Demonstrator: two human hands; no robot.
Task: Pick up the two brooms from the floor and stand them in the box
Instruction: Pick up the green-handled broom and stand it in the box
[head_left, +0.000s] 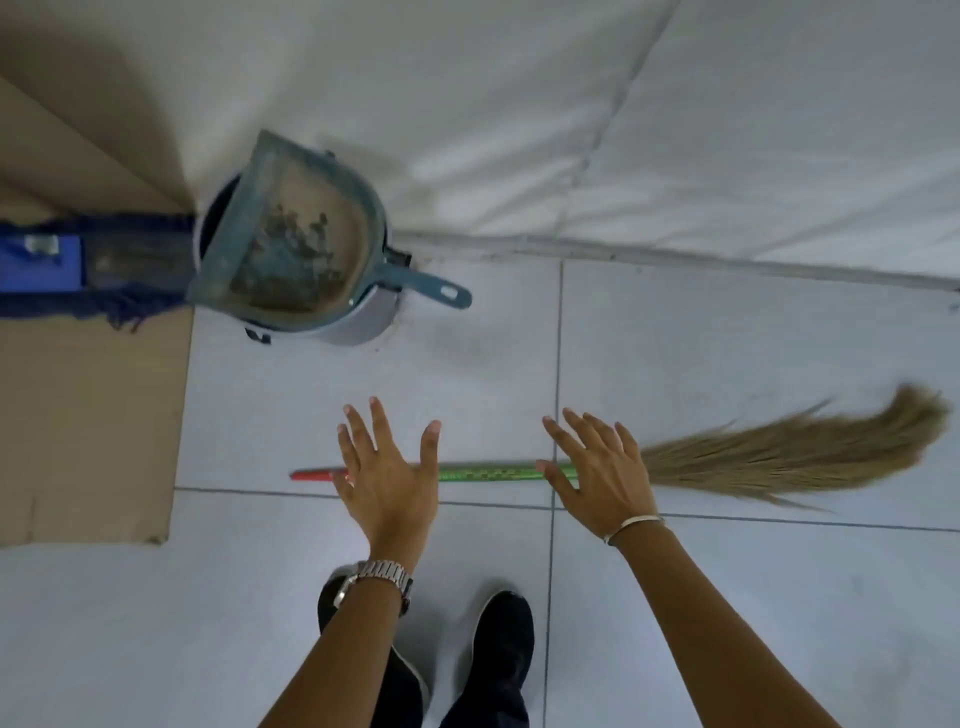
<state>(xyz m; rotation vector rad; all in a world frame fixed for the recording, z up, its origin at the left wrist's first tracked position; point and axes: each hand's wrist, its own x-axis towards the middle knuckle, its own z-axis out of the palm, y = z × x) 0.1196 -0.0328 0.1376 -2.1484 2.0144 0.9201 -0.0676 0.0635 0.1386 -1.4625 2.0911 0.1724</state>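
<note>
A straw broom (753, 457) lies flat on the tiled floor, its green handle (483, 474) with a red tip pointing left and its bristles fanning right. My left hand (387, 473) hovers over the handle near the red end, fingers spread, holding nothing. Spread the same way, my right hand (597, 475) hangs over the spot where handle meets bristles. A cardboard box (88, 415) stands at the left edge. Only one broom is in view.
A teal dustpan (291, 234) full of dirt rests on a grey bin (358, 325) by the wall. A blue mop head (88, 265) lies across the box. My black shoes (498, 654) stand just below the broom.
</note>
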